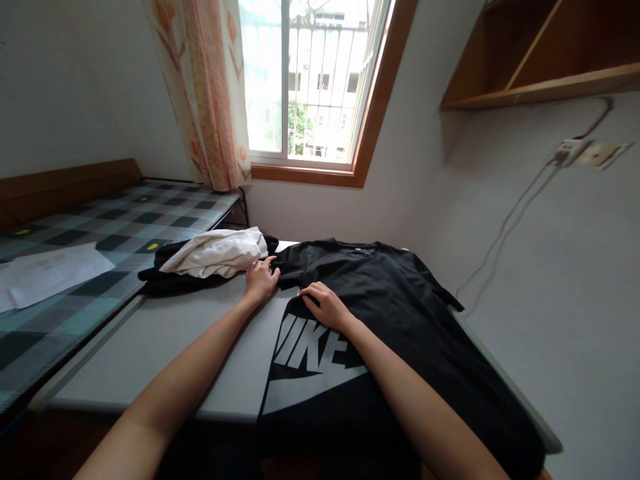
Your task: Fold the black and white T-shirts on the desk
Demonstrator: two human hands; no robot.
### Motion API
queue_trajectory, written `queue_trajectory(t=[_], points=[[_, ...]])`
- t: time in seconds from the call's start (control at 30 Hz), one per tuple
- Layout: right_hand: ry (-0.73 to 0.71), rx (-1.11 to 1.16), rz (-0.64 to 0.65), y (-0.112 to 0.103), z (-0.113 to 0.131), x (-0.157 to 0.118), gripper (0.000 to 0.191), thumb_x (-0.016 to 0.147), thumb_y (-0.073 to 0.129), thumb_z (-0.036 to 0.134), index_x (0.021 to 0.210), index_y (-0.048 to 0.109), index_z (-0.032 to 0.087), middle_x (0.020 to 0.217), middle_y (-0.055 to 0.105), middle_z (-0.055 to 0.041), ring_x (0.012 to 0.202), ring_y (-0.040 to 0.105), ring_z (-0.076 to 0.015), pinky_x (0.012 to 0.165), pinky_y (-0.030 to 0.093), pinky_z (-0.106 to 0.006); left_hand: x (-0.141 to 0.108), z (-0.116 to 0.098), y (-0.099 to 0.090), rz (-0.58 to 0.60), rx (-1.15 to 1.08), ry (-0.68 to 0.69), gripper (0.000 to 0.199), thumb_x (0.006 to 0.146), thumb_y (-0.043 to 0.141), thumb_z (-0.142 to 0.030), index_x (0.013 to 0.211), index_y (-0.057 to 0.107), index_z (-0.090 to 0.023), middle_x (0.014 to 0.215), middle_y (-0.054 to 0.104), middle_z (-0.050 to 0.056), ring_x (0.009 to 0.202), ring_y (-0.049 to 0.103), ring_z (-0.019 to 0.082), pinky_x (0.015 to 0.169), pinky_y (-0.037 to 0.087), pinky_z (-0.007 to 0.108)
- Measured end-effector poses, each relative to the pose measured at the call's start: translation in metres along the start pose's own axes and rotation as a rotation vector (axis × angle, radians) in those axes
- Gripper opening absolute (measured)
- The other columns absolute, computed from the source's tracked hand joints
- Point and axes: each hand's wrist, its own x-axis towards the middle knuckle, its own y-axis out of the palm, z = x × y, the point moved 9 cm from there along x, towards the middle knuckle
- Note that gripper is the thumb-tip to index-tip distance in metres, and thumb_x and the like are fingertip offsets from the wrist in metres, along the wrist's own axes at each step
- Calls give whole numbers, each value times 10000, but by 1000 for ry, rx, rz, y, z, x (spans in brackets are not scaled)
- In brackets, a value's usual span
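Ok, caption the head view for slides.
Black shirt on a white table, left hand at its sleeve, right hand at its side.

2 bare forearms (pixel 195 367) reach forward and inward, left hand (pixel 261 279) curled, right hand (pixel 326 307) palm down.

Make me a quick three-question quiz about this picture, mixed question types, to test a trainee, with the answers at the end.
1. Multiple choice: what is the right hand touching?
A) the curtain
B) the black shirt
C) the window frame

2. True or false: the papers lie underneath the black shirt.

3. Fill in the blank: the left hand is at the end of one of the shirt's ____.

Key:
1. B
2. False; they lie on the checkered bed.
3. sleeves
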Motion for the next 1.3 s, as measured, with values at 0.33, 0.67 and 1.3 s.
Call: queue_trajectory(t=[0.33,0.67,1.3], points=[[30,-13,7,2,-4,-1,145,921,537,197,972,672,208,920,662,-48,900,568,-178,844,487,-332,-7,-1,4,39,89,-47,577,835,566,-512,1353,565,-258,1282,570,190,1229,441,415,996,314,584],[41,-14,4,2,-5,-1,146,918,540,194,969,676,211,922,663,-47,904,570,-178,847,489,-335,-4,-7,8,1,-18,87,485,855,541,-481,1235,631,-193,1335,546,142,1221,467,368,1042,332,506],[52,-32,-12,2,-8,-1,140,908,548,179,941,679,214,893,651,-46,887,570,-179,833,492,-335,-26,-56,8,119,-27,474,342,752,652,-263,1091,690,-254,1059,602,73,1048,529,281,969,354,438]])
